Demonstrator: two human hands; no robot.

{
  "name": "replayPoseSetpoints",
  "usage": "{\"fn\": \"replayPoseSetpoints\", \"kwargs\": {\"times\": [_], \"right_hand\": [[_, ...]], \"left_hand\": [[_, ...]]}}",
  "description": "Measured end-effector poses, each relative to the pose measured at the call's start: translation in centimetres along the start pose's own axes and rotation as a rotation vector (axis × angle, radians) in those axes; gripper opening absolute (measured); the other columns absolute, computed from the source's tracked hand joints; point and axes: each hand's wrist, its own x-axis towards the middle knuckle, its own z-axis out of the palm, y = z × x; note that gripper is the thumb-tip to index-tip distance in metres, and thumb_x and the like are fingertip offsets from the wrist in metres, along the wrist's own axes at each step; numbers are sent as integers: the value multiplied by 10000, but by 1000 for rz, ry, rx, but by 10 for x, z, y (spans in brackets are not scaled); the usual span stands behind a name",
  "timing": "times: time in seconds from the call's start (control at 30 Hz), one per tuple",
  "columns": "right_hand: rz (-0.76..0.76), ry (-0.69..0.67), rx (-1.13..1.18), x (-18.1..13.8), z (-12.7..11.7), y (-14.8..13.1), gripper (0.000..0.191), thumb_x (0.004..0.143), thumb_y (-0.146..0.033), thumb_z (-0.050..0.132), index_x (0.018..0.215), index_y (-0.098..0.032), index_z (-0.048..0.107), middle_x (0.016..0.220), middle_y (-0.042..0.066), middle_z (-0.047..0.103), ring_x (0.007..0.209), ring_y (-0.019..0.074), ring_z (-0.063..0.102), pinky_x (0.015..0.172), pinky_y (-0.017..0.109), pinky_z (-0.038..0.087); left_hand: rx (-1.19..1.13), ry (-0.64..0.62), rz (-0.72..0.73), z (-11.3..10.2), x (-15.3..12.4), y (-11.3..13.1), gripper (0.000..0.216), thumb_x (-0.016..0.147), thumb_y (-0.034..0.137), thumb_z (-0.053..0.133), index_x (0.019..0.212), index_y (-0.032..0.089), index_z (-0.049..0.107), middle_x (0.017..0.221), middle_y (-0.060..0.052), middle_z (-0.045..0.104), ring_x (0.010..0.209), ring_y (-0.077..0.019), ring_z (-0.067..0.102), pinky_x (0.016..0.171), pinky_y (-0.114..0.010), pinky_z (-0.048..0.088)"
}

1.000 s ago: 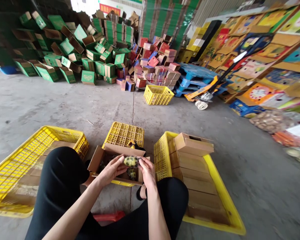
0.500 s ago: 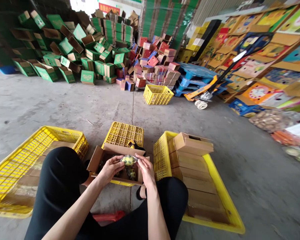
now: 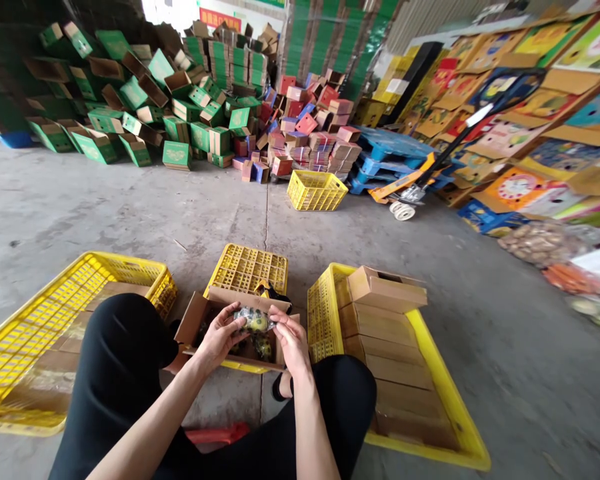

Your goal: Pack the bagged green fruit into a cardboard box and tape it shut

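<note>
Between my knees sits an open cardboard box (image 3: 196,317) with dark and yellow packets inside. Over it my left hand (image 3: 220,337) and my right hand (image 3: 289,337) both pinch a small yellow packet in clear wrap (image 3: 254,321), one at each end. The box rests on a small yellow crate (image 3: 247,268). To my right a long yellow crate (image 3: 437,393) carries a row of closed brown cartons (image 3: 387,313). A second yellow crate (image 3: 40,320) on my left holds flat brown cardboard.
Heaps of green boxes (image 3: 130,100) and red and pink boxes (image 3: 310,127) lie at the back. A yellow basket (image 3: 316,190), blue pallets (image 3: 390,150) and a pallet jack (image 3: 405,193) stand beyond. Colourful flat cartons (image 3: 545,120) lean at right. Bagged produce (image 3: 543,241) lies on the floor.
Both hands have lowered the packet slightly toward the box and shifted their fingers along its wrap; the wrap now shows more at the left end.
</note>
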Motion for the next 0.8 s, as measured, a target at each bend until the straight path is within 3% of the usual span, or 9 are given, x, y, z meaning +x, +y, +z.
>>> {"fn": "replayPoseSetpoints", "kwargs": {"times": [0.1, 0.23, 0.43, 0.63, 0.8], "right_hand": [[33, 23, 55, 0, 1, 0, 375, 769, -486, 839, 1094, -299, 838, 1503, 52, 638, 1450, 343, 519, 1099, 438, 511], [105, 79, 20, 0, 0, 2, 495, 763, -506, 866, 1223, -340, 785, 1465, 46, 670, 1438, 334, 532, 1052, 443, 546], [96, 71, 4, 2, -4, 8, 573, 665, -430, 943, 1204, -311, 787, 1316, 61, 750, 1307, 324, 633, 1065, 456, 533], [47, 87, -25, 4, -4, 8, 553, 657, -396, 941, 1179, -290, 794, 1298, 64, 757, 1231, 304, 672, 1109, 457, 499], [117, 126, 33, 3, -2, 7, 627, 684, -464, 938, 1263, -320, 743, 1334, 57, 743, 1278, 297, 656, 993, 413, 573]], "left_hand": [[-5, -7, 20, 1, -2, 1, 721, 634, 160, 975, 1278, 205, 653, 1059, -45, 778, 863, -181, 769, 736, -266, 640], [-2, -5, 45, 3, -2, 3, 730, 604, 141, 980, 1267, 206, 680, 1065, -34, 781, 864, -154, 758, 725, -210, 603], [30, -48, 58, 1, -1, 3, 640, 619, 195, 994, 1208, 195, 745, 1128, -50, 788, 916, -156, 752, 780, -210, 589], [149, -158, -57, -3, -3, -1, 570, 673, 350, 984, 1170, 147, 793, 1170, -139, 794, 1023, -263, 753, 877, -322, 600], [168, -134, -25, -4, -3, -1, 612, 648, 385, 996, 1180, 159, 794, 1153, -138, 799, 1011, -261, 749, 857, -317, 591]]}}
